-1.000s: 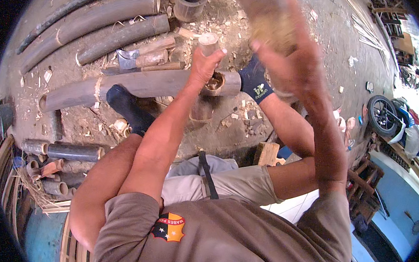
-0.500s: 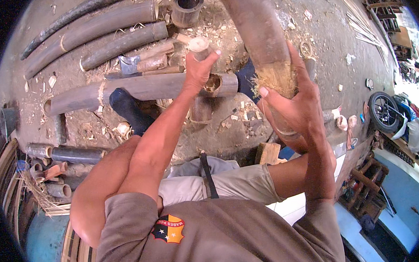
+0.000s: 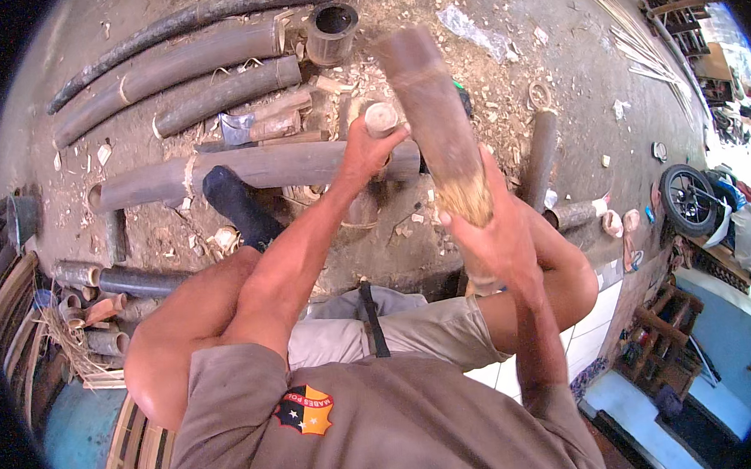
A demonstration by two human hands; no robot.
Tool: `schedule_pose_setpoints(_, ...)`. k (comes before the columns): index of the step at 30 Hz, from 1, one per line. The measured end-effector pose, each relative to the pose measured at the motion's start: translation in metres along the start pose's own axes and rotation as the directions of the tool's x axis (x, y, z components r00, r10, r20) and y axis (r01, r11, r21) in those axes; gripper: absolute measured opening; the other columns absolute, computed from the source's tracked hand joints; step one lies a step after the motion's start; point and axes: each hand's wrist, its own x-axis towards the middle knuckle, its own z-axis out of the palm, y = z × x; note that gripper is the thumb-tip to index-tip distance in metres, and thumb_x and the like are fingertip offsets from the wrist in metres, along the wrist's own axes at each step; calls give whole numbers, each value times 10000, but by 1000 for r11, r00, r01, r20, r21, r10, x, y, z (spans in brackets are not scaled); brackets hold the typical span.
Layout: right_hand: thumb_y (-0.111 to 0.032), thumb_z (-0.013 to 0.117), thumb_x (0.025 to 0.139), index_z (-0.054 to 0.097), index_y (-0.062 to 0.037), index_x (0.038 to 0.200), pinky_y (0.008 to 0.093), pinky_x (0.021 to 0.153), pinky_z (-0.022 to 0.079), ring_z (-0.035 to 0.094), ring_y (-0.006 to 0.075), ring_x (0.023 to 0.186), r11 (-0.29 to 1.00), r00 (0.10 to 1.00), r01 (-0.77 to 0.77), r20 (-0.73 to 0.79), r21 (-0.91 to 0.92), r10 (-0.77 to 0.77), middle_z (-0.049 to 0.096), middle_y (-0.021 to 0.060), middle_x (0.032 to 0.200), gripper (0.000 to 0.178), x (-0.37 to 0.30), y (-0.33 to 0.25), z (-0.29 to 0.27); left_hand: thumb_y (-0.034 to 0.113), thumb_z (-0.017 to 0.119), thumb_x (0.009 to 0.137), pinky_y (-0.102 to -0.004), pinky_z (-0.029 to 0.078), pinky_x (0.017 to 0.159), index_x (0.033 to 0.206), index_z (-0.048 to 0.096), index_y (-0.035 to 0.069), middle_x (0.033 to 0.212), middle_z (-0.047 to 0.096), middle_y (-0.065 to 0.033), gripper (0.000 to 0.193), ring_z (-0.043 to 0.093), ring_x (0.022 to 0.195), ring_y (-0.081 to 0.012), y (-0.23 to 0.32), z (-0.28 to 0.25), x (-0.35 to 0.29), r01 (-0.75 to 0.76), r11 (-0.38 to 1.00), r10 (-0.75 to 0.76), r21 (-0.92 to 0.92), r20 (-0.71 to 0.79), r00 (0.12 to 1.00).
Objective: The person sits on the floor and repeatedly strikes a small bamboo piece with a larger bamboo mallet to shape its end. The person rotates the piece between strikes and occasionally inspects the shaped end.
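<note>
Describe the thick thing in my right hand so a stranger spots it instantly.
From the brown shirt, go up the right arm to the right hand. It grips the thick brown club, set apart from the poles lying nearby by its frayed yellowish band.

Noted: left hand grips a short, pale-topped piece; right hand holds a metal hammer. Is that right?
Not quite, it isn't metal: the head view shows the right hand holding a thick bamboo club. The left hand does grip the short, pale-topped piece.
</note>
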Motion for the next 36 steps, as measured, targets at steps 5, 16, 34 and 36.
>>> schedule_pose_setpoints(5, -234, 822, 861, 278, -17, 1650, 406, 1120, 475, 624, 301, 1331, 850, 918, -389, 72, 355, 390, 604, 250, 1463, 982, -73, -1, 5, 216, 901, 851, -297, 554, 801, 1038, 698, 32, 950, 743, -12, 331, 681, 861, -112, -7, -3, 1, -41, 999, 36, -27, -164, 986)
schedule_pose_setpoints(16, -164, 753, 933, 295, 19, 1638, 371, 1105, 479, 607, 247, 1290, 681, 944, -210, -37, 701, 329, 594, 186, 1451, 861, -81, 50, 22, 455, 900, 665, -512, 565, 876, 1219, 732, 241, 1050, 785, -137, 617, 721, 1007, -444, 38, -123, 41, -441, 331, -181, 834, 515, 838)
schedule_pose_setpoints(34, -135, 726, 937, 307, 37, 1625, 369, 1106, 467, 604, 244, 1268, 656, 947, -214, -9, 724, 320, 607, 173, 1415, 823, -89, 40, 43, 315, 880, 670, -531, 556, 911, 1378, 628, 185, 1094, 740, -190, 764, 674, 1100, -437, 27, -146, -7, -473, 190, -254, 860, 509, 822)
schedule_pose_setpoints(36, -145, 738, 937, 313, 37, 1621, 370, 1106, 467, 603, 235, 1270, 690, 951, -207, -23, 693, 308, 605, 170, 1422, 826, -88, 47, 50, 364, 882, 697, -520, 570, 927, 1357, 633, 142, 1097, 766, -173, 739, 702, 1099, -418, 38, -138, 15, -466, 182, -428, 866, 496, 755)
